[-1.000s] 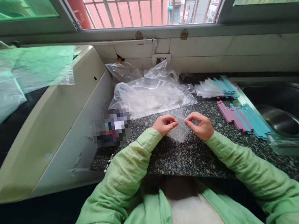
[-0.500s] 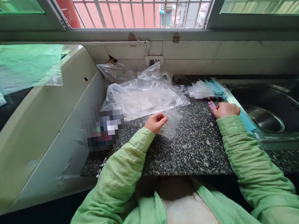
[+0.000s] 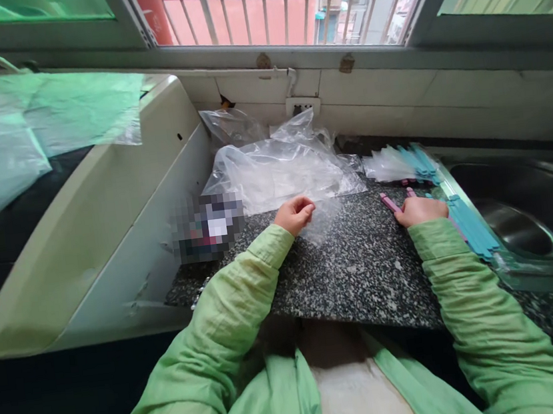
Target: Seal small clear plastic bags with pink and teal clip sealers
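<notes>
Change: the right hand [image 3: 420, 209] has been drawn back slightly, a pink stick [image 3: 389, 203] now exposed at its 10 o'clock.
Left hand [image 3: 295, 213]: curled, the small clear bag [image 3: 321, 220] pinched.
Right hand: laid on the sticks; grip cannot be told.
Plastic heap [image 3: 277, 170]: at 12 o'clock.

Bare counter [image 3: 365, 270] btwn hands
</notes>
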### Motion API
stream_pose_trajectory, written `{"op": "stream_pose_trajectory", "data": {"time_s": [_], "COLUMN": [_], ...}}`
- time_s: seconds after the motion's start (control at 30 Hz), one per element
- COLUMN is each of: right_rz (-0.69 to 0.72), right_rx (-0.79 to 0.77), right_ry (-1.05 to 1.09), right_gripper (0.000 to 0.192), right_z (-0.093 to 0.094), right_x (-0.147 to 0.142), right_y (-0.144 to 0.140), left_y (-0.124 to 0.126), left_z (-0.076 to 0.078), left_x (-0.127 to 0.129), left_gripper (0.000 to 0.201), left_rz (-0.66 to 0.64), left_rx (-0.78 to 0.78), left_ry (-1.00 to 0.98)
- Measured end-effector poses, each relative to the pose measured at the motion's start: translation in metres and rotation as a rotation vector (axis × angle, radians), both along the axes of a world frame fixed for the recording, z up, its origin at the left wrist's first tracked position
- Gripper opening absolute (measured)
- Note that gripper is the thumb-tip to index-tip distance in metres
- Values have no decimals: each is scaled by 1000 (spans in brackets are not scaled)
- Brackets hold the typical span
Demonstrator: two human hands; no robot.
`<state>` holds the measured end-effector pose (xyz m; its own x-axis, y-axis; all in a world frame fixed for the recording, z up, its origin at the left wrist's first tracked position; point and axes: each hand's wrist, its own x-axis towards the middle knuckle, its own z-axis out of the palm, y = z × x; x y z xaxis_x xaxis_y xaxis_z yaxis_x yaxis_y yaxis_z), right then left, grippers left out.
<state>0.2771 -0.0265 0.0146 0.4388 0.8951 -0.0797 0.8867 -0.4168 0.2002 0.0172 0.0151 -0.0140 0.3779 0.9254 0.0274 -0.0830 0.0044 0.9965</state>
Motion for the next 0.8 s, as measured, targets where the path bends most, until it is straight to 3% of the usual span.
{"op": "stream_pose_trajectory", "data": {"time_s": [0.07, 0.2, 0.33, 0.5, 0.8], "right_rz": [124, 561, 828, 902, 935], "right_rx": [134, 555, 734, 775, 768], "right_ry": [36, 168, 270, 235, 125], "right_gripper": [27, 22, 21, 21, 22], "right_z": [-4, -13, -18, -16, -24], "right_x": [-7, -31, -63, -84, -88], "right_y": [1, -1, -11, -19, -16], "left_y": [1, 2, 2, 2, -1], "left_z": [1, 2, -1, -4, -3], "left_x": [-1, -1, 0, 2, 3], "left_gripper": [5, 9, 11, 16, 18], "left_rz": [13, 15, -42, -130, -171], "left_rx": [-2, -14, -45, -67, -17], "left_ry": [11, 58, 77, 28, 81]}}
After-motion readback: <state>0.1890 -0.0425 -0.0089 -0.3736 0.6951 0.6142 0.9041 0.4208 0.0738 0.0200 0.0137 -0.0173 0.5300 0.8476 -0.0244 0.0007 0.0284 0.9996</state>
